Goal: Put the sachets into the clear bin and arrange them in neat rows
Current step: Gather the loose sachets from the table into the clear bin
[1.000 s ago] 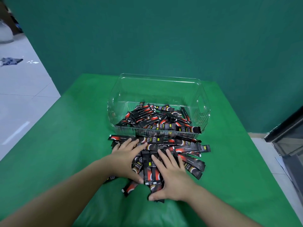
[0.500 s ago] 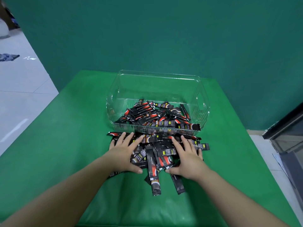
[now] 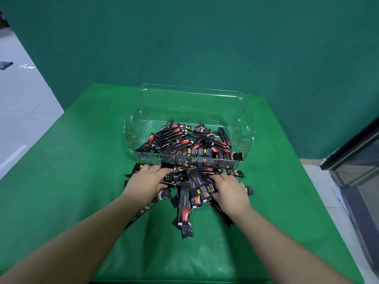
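Sachets, black-and-red foil sticks (image 3: 185,203), lie heaped on the green-covered table (image 3: 67,181) against the near wall of the clear plastic bin (image 3: 242,119), which holds a jumbled batch. Your left hand (image 3: 143,182) and right hand (image 3: 230,191), a second ago spread flat, now curl inward round the heap: gathering has begun, rows have not.

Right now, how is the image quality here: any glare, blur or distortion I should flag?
Head view: soft, even lighting, only faint shadows under the forearms; mild sheen on the green cloth near the bottom edge; wide-angle stretch bends the forearms at the corners; the clear bin rim catches light, its walls hard to trace; left hand and right hand slightly soft, sachet print unreadable.
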The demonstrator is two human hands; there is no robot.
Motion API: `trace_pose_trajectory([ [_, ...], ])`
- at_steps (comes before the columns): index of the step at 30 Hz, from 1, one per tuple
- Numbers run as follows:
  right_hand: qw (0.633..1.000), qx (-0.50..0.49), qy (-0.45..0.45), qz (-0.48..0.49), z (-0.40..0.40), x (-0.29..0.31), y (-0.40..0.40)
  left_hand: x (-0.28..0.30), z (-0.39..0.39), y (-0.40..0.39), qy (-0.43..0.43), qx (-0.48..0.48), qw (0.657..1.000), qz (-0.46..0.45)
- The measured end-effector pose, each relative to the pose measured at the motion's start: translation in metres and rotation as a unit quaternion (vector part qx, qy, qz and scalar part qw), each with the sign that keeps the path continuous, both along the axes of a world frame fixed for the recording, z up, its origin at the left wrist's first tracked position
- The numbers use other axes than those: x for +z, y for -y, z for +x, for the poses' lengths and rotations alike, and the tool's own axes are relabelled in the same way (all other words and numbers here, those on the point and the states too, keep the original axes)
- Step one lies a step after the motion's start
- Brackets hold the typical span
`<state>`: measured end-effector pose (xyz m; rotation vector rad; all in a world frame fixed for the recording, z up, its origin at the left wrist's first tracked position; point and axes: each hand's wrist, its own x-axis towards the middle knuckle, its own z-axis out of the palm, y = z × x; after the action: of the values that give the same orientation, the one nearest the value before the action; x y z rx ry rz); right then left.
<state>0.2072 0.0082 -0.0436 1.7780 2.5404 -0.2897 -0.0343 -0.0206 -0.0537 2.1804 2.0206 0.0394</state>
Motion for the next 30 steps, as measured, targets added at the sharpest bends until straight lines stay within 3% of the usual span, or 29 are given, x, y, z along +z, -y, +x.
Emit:
trace_pose_trajectory([
  [5,0.997,-0.023,-0.067,-0.005,0.002,0.004,-0.006,0.009,-0.004,-0.006,0.078,0.027,0.995,0.058],
  [12,0.987,-0.019,-0.148,0.055,0.001,0.035,-0.013,0.061,0.001,-0.023,0.146,-0.011,0.982,0.12],
  [21,0.971,-0.03,-0.195,0.134,-0.026,0.08,-0.07,0.105,0.016,-0.085,0.175,0.031,0.96,0.215],
  [23,0.976,-0.031,-0.179,0.122,-0.033,0.081,-0.086,0.099,0.018,-0.097,0.161,0.037,0.968,0.19],
  [27,0.993,-0.011,-0.113,0.015,-0.034,0.072,-0.093,0.078,0.015,-0.1,0.075,0.044,0.996,0.025],
  [30,0.99,0.022,-0.132,0.033,-0.025,0.058,-0.08,0.065,0.011,-0.087,0.084,0.019,0.996,0.02],
])
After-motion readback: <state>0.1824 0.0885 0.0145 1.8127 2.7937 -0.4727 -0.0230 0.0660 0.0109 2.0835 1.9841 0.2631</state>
